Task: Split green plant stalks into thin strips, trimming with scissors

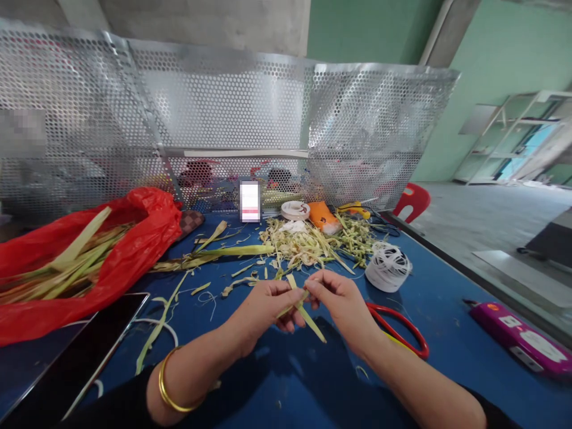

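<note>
On the blue tabletop (348, 405), a red bag (134, 238) of long leaves lies at left, beyond a black-screened device (80, 363). A heap of leaf scraps (304, 247) spreads on the far side; a white spool (388, 268) stands at right, with a red loop handle (422, 342) nearer, partly covered by the right forearm. The pale-green leaf strip (315, 326), narrow and slanting, is near the middle, above the tabletop. The left hand's (274, 301) grip is closed around it; the right hand's (335, 295) fingertips pinch together beside it, on something too small to tell.

The blue tabletop (277, 387) carries a red bag (145, 235) at left, black-screened device (84, 357) at lower left, heaped plant strips (301, 247) at centre, white coil (388, 277) right of centre, and purple object (513, 330) at lower right.
</note>
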Motion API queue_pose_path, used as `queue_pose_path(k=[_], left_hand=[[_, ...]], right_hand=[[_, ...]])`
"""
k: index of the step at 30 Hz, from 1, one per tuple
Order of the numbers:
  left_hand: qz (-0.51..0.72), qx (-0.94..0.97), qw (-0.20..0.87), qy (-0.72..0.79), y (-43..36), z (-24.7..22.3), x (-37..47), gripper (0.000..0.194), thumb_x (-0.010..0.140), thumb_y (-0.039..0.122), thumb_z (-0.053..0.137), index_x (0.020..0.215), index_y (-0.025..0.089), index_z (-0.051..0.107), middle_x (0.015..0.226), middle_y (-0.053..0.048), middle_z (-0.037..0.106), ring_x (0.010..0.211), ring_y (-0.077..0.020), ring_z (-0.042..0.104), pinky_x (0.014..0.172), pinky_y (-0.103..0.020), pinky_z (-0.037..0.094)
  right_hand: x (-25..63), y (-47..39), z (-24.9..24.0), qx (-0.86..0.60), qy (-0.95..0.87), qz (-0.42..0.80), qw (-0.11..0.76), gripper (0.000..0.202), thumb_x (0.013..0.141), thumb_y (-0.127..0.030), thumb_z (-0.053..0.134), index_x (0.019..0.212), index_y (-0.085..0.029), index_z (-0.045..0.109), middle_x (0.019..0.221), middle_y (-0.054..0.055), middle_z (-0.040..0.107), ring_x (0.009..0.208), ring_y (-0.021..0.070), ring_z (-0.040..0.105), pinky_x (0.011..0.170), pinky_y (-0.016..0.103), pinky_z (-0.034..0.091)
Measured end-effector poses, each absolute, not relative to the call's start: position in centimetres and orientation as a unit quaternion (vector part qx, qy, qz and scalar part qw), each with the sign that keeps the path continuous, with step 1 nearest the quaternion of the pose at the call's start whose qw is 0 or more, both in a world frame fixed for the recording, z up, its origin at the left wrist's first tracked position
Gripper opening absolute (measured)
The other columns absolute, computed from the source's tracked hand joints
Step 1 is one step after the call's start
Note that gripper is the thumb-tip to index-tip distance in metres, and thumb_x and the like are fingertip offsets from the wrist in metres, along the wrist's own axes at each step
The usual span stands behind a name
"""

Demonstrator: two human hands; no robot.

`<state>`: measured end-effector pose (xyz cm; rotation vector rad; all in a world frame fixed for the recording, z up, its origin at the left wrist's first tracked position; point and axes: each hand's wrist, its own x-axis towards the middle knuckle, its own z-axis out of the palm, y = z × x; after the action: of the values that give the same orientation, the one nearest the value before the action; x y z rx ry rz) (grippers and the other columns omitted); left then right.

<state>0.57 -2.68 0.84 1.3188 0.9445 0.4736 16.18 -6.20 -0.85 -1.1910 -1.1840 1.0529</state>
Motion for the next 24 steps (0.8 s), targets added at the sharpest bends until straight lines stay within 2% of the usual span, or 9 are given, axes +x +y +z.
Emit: queue_pose_path(k=[5,10,12,15,17,19,21,24], left_hand=[[0.208,0.615,0.641,0.41,-3.2,0.6,0.9,0.031,0.074,0.044,0.062,0.066,0.014,0.066,0.048,0.0,0.061,0.045,-0.01,0.051,0.053,-0.023,0.041],[0.205,0.595,0.658,0.414,-3.3,0.7,0.9,0.03,0.073,0.043,0.065,0.076,0.013,0.07,0.055,-0.003,0.067,0.051,-0.0123,0.058,0.056,-0.024,0.043],[0.222,0.559,0.681,0.418,-3.2,0.7,0.9,0.034,0.072,0.046,0.066,0.083,0.014,0.07,0.064,-0.006,0.071,0.059,-0.015,0.063,0.062,-0.026,0.046],[0.262,0.51,0.717,0.396,-3.0,0.5,0.8,0.037,0.073,0.046,0.065,0.089,0.013,0.07,0.073,-0.009,0.073,0.07,-0.0189,0.067,0.073,-0.031,0.048],[0.296,0.493,0.728,0.373,-2.9,0.5,0.7,0.035,0.073,0.042,0.066,0.09,0.012,0.07,0.075,-0.008,0.072,0.071,-0.0181,0.066,0.075,-0.031,0.047],[0.324,0.48,0.73,0.363,-2.8,0.4,0.7,0.031,0.07,0.036,0.069,0.09,0.013,0.07,0.076,-0.007,0.071,0.069,-0.0153,0.063,0.072,-0.028,0.045],[0.338,0.469,0.728,0.37,-2.8,0.4,0.7,0.028,0.067,0.03,0.071,0.089,0.013,0.071,0.078,-0.006,0.07,0.069,-0.0131,0.06,0.072,-0.025,0.044],[0.332,0.467,0.726,0.38,-2.9,0.4,0.9,0.025,0.067,0.027,0.07,0.087,0.013,0.071,0.079,-0.005,0.069,0.07,-0.0126,0.059,0.075,-0.026,0.044]], right_hand=[[15.8,-6.3,-2.0,-0.532,-0.495,0.405,0.556,0.025,0.077,-0.034,0.06,0.06,-0.018,0.051,0.052,-0.004,0.052,0.052,0.0105,0.045,0.055,0.024,0.037],[16.6,-5.7,-2.1,-0.552,-0.531,0.346,0.542,0.023,0.08,-0.034,0.058,0.063,-0.018,0.054,0.052,-0.004,0.051,0.051,0.0117,0.047,0.054,0.025,0.038],[17.2,-5.8,-1.4,-0.557,-0.579,0.26,0.536,0.017,0.083,-0.032,0.055,0.075,-0.018,0.06,0.065,0.0,0.06,0.062,0.015,0.054,0.062,0.027,0.043],[17.6,-6.8,-0.3,-0.542,-0.659,0.019,0.521,0.018,0.086,-0.025,0.054,0.101,-0.02,0.063,0.092,0.007,0.065,0.088,0.0205,0.058,0.079,0.034,0.042],[17.4,-7.6,0.1,-0.495,-0.73,-0.112,0.459,0.022,0.086,-0.018,0.053,0.105,-0.022,0.063,0.09,0.006,0.065,0.086,0.0204,0.057,0.081,0.036,0.038],[16.9,-8.1,0.0,-0.437,-0.805,-0.17,0.363,0.024,0.087,-0.013,0.049,0.106,-0.021,0.063,0.083,0.006,0.065,0.076,0.0185,0.056,0.079,0.037,0.035],[16.3,-8.2,-0.5,-0.4,-0.855,-0.18,0.278,0.025,0.088,-0.012,0.045,0.108,-0.017,0.06,0.083,0.007,0.066,0.074,0.0181,0.056,0.077,0.037,0.033],[15.7,-7.9,-1.1,-0.388,-0.879,-0.164,0.225,0.022,0.09,-0.011,0.04,0.103,-0.013,0.058,0.084,0.008,0.064,0.077,0.0187,0.056,0.073,0.036,0.033]])
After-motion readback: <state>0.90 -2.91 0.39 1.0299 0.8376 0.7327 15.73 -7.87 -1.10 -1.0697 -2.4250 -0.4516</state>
